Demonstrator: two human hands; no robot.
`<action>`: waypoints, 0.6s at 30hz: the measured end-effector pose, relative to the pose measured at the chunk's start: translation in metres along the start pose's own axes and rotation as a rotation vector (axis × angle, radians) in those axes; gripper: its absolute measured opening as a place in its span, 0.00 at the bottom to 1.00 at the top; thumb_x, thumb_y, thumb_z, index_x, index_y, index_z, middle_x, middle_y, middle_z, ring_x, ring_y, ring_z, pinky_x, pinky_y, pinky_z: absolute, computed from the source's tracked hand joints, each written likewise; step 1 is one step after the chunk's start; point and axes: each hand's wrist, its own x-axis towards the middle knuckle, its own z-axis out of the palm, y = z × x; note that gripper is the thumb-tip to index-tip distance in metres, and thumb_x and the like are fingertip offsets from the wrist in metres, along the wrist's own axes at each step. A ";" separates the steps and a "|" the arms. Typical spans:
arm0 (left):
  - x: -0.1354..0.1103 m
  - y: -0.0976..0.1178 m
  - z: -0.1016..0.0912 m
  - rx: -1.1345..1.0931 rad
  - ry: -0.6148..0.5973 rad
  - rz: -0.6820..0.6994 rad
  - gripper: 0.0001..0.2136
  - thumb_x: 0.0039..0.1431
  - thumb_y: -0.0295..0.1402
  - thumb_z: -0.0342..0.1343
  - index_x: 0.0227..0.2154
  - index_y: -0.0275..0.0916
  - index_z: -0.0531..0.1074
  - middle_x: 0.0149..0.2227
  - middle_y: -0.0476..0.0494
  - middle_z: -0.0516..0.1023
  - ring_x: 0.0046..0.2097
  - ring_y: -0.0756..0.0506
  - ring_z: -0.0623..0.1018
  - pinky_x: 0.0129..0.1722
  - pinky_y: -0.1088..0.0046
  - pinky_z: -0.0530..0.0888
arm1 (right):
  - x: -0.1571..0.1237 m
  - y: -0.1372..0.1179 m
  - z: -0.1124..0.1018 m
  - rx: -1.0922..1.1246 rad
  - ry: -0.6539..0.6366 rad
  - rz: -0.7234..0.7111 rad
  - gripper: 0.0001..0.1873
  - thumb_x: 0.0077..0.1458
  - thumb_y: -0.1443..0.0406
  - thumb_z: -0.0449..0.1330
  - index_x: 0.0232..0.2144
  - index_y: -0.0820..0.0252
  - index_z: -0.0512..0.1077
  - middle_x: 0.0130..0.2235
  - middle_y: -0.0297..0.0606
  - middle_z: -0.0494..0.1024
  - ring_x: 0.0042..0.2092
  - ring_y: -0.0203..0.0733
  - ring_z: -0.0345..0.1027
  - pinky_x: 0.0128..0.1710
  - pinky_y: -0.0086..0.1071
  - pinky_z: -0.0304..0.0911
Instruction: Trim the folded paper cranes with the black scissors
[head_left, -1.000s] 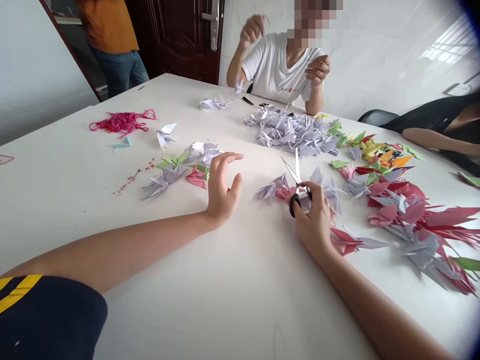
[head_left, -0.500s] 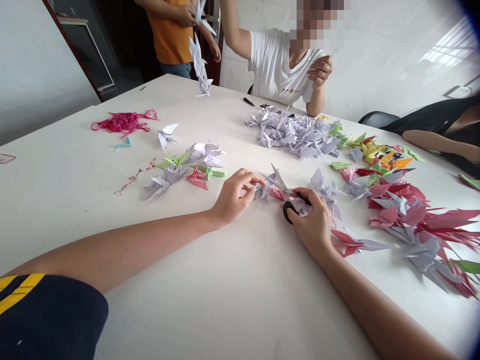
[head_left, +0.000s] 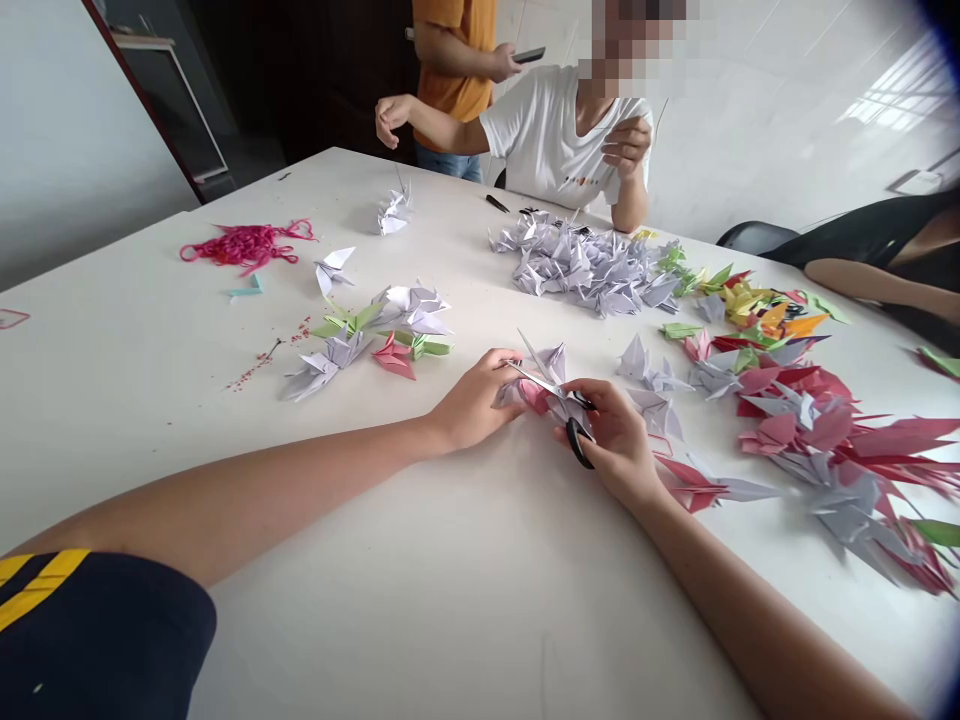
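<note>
The person's left hand [head_left: 476,405], coming in from a navy sleeve with yellow stripes [head_left: 90,630], has closed in from its open, raised pose of a moment ago. Its fingers [head_left: 499,372] now curl down onto a small cluster of lavender and pink paper origami cranes [head_left: 534,395] near the middle of the white tabletop [head_left: 375,620]; whether they pinch the paper or only press it is hard to tell. The right hand [head_left: 607,440] is closed around a pair of steel scissors with black plastic handles [head_left: 544,382]. The scissors have swung from nearly upright to lying low across the top of the cluster, their narrow blades pointing toward the left hand, so both hands now meet at the same paper.

To the upper right of the hands sits a heap of lavender paper cranes [head_left: 577,270], and along the right edge lie red, pink and lavender cranes [head_left: 810,440]. At upper left are a tangle of magenta cord [head_left: 247,245] and scattered red beads [head_left: 262,358]. Beyond the tabletop, a co-worker in a white T-shirt [head_left: 555,135] stretches one arm out to the left, and a person in an orange shirt [head_left: 454,65] holds a phone [head_left: 529,55].
</note>
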 end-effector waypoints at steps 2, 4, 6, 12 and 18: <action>0.000 0.001 0.000 0.023 0.020 -0.015 0.11 0.59 0.28 0.57 0.44 0.42 0.77 0.58 0.38 0.69 0.59 0.39 0.72 0.61 0.60 0.69 | 0.001 0.000 0.000 0.011 0.010 -0.003 0.21 0.49 0.59 0.68 0.46 0.52 0.72 0.42 0.37 0.76 0.36 0.41 0.67 0.35 0.35 0.65; -0.001 0.001 -0.001 0.037 0.061 -0.040 0.12 0.58 0.25 0.56 0.43 0.41 0.78 0.55 0.38 0.70 0.56 0.40 0.74 0.58 0.61 0.72 | 0.001 0.000 0.000 0.004 0.019 -0.009 0.20 0.49 0.58 0.68 0.45 0.52 0.72 0.42 0.38 0.76 0.37 0.42 0.68 0.36 0.36 0.65; -0.001 0.001 -0.001 0.054 0.094 -0.083 0.13 0.57 0.23 0.54 0.41 0.42 0.78 0.50 0.40 0.72 0.52 0.42 0.76 0.54 0.63 0.74 | 0.001 0.000 -0.001 -0.015 0.024 -0.019 0.20 0.49 0.58 0.68 0.45 0.52 0.72 0.42 0.38 0.76 0.38 0.43 0.69 0.36 0.36 0.65; 0.001 -0.001 -0.001 0.041 0.170 -0.157 0.12 0.56 0.24 0.56 0.40 0.42 0.79 0.42 0.43 0.73 0.41 0.46 0.77 0.43 0.70 0.75 | -0.001 0.000 0.000 -0.085 0.106 -0.031 0.20 0.48 0.63 0.66 0.45 0.51 0.72 0.41 0.36 0.75 0.40 0.44 0.69 0.39 0.37 0.64; 0.001 -0.001 0.000 -0.092 0.224 -0.139 0.17 0.56 0.21 0.52 0.44 0.41 0.78 0.47 0.43 0.80 0.46 0.46 0.79 0.47 0.70 0.75 | -0.001 -0.008 0.004 -0.190 0.404 0.004 0.17 0.48 0.63 0.66 0.43 0.52 0.73 0.39 0.36 0.76 0.42 0.45 0.69 0.45 0.41 0.65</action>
